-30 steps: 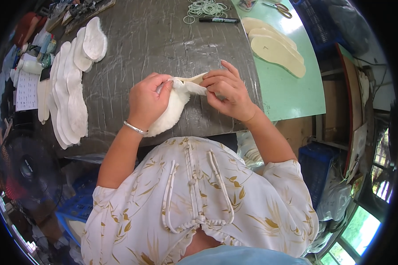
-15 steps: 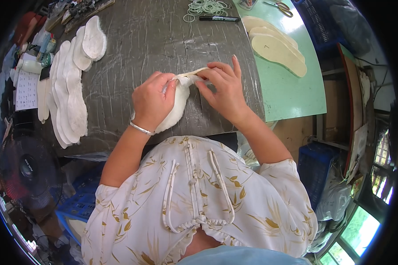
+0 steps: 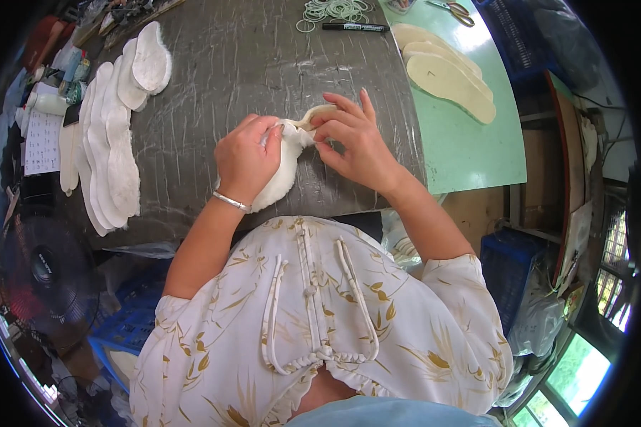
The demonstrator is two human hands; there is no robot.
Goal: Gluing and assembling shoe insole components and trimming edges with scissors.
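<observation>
While both hands pinch the fleecy white insole point(image 3: 283, 169) at its far tip | left hand point(image 3: 243, 158) gripping fleece, right hand point(image 3: 357, 142) gripping tan edge | long axis runs toward body on grey counter point(image 3: 249, 64) | insole stack point(image 3: 110, 142) left.

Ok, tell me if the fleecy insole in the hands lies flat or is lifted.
Lifted and bent. The left hand and right hand pinch the fleecy insole at its upper end, curling it off the grey table.
</observation>
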